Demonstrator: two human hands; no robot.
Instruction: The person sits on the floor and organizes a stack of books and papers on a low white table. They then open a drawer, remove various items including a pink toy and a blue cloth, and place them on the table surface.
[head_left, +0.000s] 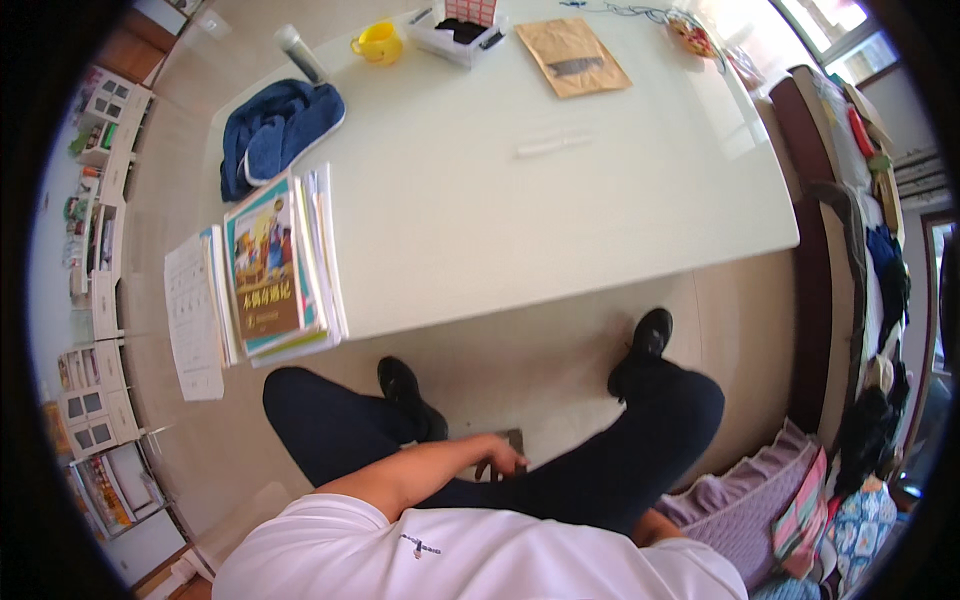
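My left hand (502, 456) reaches down between my thighs, at a dark brown piece (514, 442), perhaps part of a stool; whether the fingers grip it cannot be told. My right hand is out of view, with only a bit of that arm showing beside my right hip. Before me stands a pale glossy table (480, 225). A stack of books (262, 262) lies at its left near corner, beside papers with writing (187, 322). Behind the books rests a crumpled blue towel (277, 127).
Along the far side are a clear bottle (298, 54), a yellow cup (381, 43), a plastic bin (450, 41), a brown paper pouch (574, 56) and cables (637, 10). A sofa (814, 300) stands on the right, near a purple quilted cover (742, 502).
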